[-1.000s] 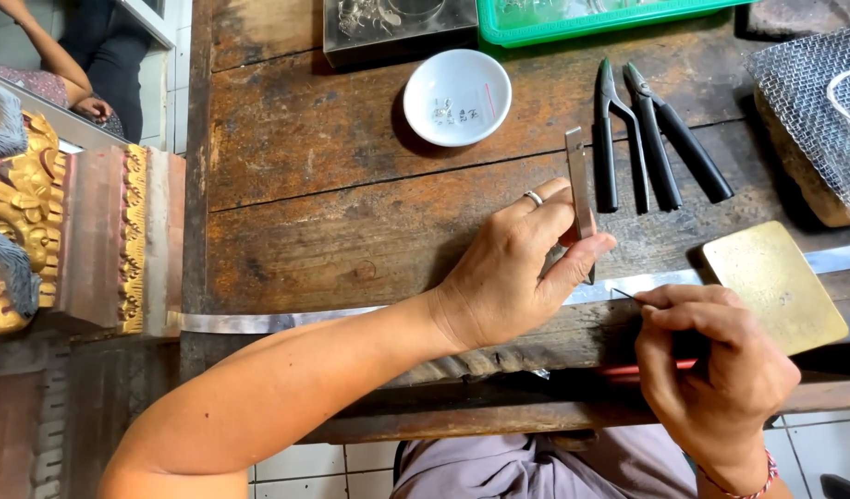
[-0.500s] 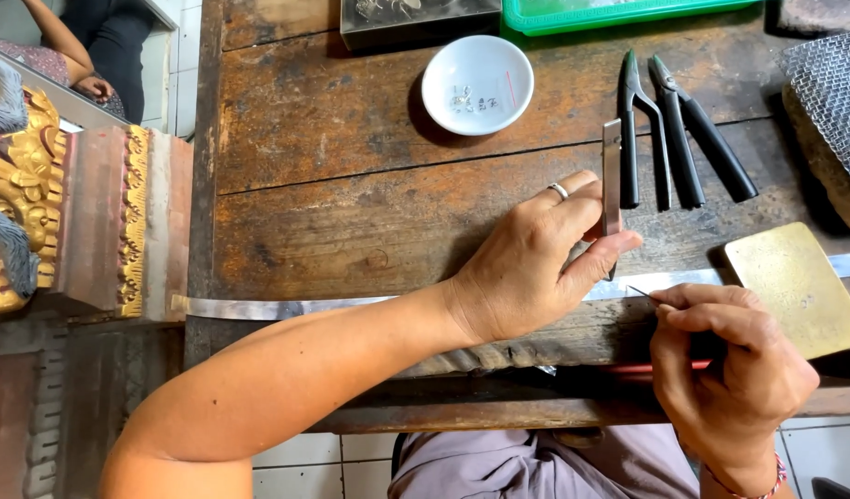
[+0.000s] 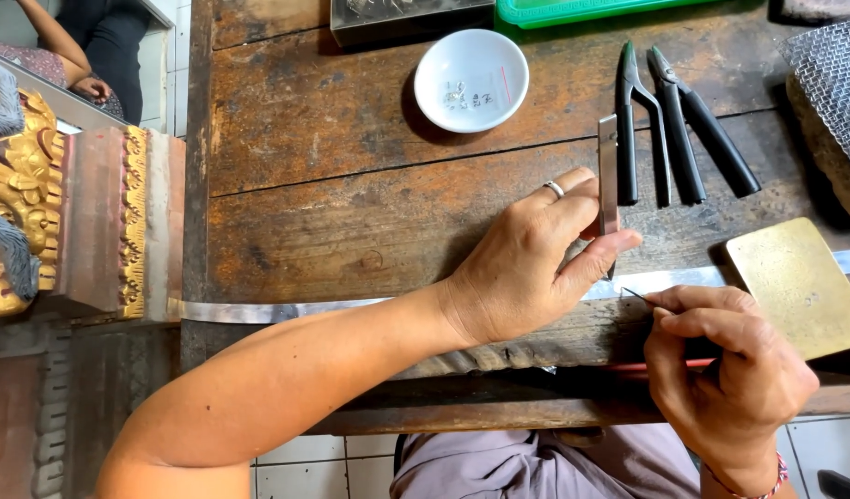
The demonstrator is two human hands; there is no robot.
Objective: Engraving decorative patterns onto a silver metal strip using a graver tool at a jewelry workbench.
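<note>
My left hand (image 3: 536, 263), a ring on one finger, pinches a flat metal ruler-like bar (image 3: 608, 166) between thumb and fingers and holds it upright across a long thin silver metal strip (image 3: 286, 311). The strip lies along the front edge of the worn wooden workbench (image 3: 351, 194). My right hand (image 3: 721, 370) sits just right of the bar, gripping a thin pointed scriber (image 3: 635, 294). Its tip rests on the strip beside the bar's lower end. A red handle shows under that hand.
A white dish (image 3: 471, 79) of tiny silver parts stands behind the hands. Two black-handled pliers (image 3: 670, 120) lie to its right. A brass block (image 3: 799, 282) sits at the right, wire mesh (image 3: 831, 83) behind it, a green tray (image 3: 573, 11) at the back. Carved gilded wood (image 3: 64, 212) stands left; another person's hand (image 3: 90, 88) is far left.
The view has drifted slightly, shifting the bench contents. Both hands keep their grip and stay at the same spot on the strip.
</note>
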